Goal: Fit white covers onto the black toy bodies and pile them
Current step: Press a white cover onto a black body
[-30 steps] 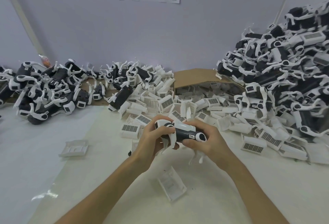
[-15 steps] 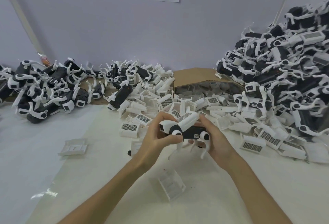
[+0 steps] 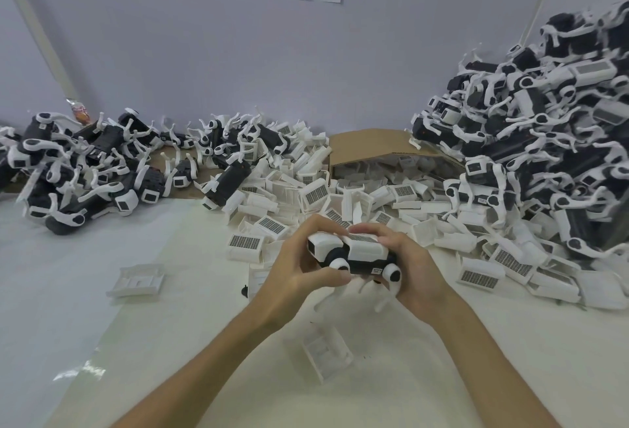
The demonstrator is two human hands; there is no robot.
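head view — 1 toy body held in both hands above the table

the left hand [image 3: 299,267] and the right hand [image 3: 413,272] grip 1 black toy body [image 3: 362,263] between them, above the white table [image 3: 102,308] and not touching it. the left hand holds the front end, thumb underneath and fingers curled over the top. the right hand wraps the rear end, its fingertips pressing on the white cover [image 3: 366,247] that lies along the body's back. whether the cover is fully seated cannot be told. the toy's white legs hang below the hands.

behind the hands, a heap of loose covers [image 3: 316,194] spills from a cardboard box [image 3: 367,145] lying on its side. a left pile [image 3: 78,168] of toys lies at the far left; a taller right pile [image 3: 544,141] rises at the right. 2 single covers lie apart on the table — a left single cover [image 3: 138,280] and a near single cover [image 3: 326,356] between the forearms.
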